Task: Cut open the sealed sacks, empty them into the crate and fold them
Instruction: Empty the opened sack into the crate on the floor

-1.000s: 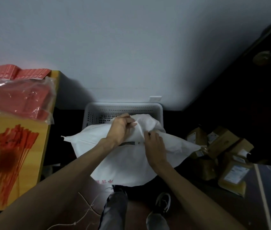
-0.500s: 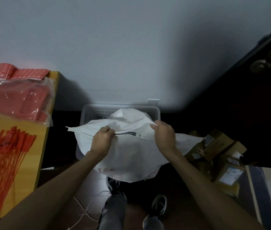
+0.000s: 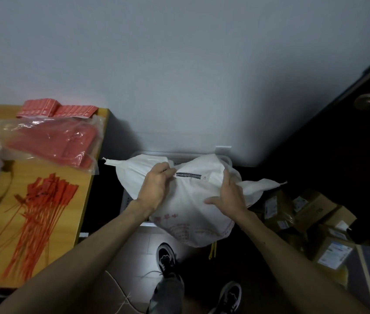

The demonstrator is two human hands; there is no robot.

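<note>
Crate (image 3: 126,200) mostly hidden under sack (image 3: 186,200), gripped by left hand (image 3: 156,188), right hand (image 3: 230,196).

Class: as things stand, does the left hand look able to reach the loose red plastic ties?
Probably, once freed: the left hand grips the white sack; nothing stands between it and the red plastic ties.
</note>
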